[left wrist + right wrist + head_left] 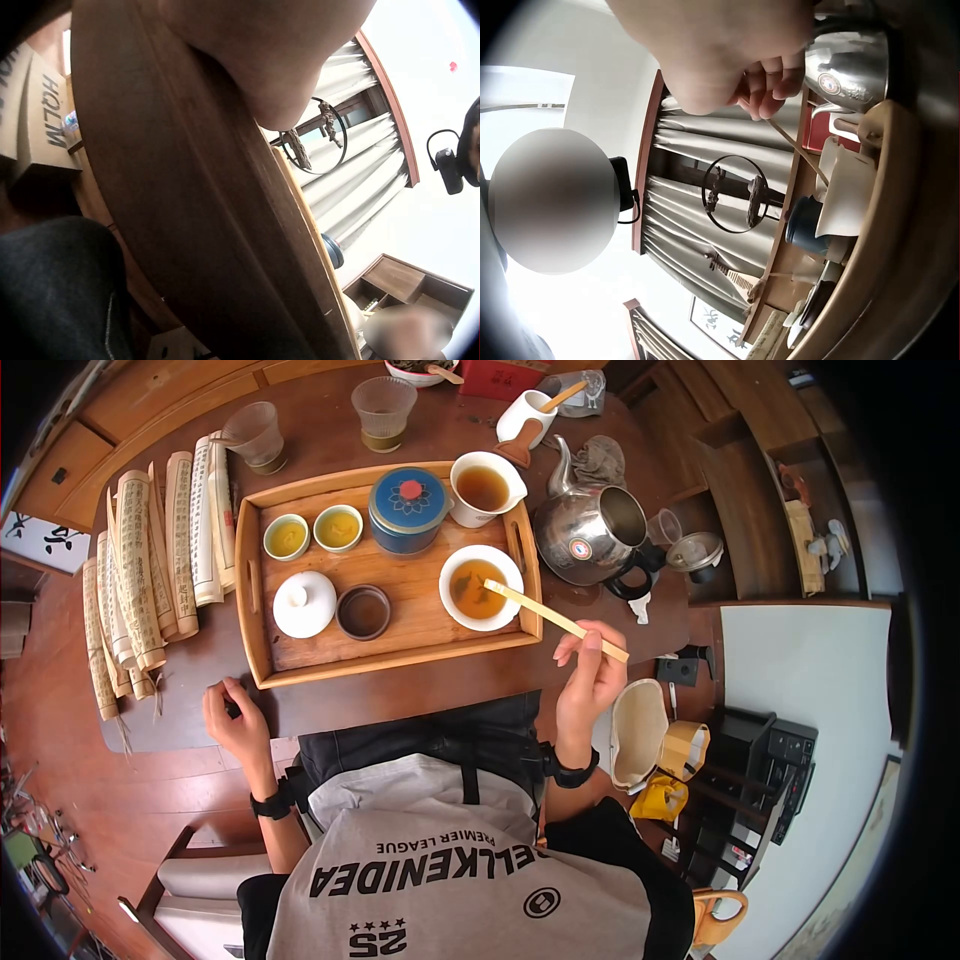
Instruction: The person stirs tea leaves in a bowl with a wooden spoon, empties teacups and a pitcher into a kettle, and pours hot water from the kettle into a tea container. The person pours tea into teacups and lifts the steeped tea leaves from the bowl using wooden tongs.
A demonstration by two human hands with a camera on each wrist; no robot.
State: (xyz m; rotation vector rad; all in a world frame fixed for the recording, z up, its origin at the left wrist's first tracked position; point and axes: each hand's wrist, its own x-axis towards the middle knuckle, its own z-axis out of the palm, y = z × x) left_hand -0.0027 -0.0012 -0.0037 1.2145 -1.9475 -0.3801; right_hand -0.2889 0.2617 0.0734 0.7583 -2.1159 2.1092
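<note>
My right hand [590,680] pinches a flat pale bamboo stick [550,614] near its back end. The stick slants down to the left, its front tip over the amber tea and dark leaves in a white bowl [483,625]. In the right wrist view, fingers [769,88] are bent around the stick's upper end, and the white bowl [851,187] hides its tip. At the table's front edge, my left hand [237,722] hangs loosely curled and holds nothing. A white lid [304,606] with a knob lies left of the bowl, beside a small brown dish [363,612].
The wooden tray [400,666] also bears two small cups [287,538] of yellow tea, a blue caddy [408,510] and a white pitcher [487,515]. A steel kettle [590,535] stands to the right. Bamboo scrolls [140,570] lie left, glass cups [384,410] behind.
</note>
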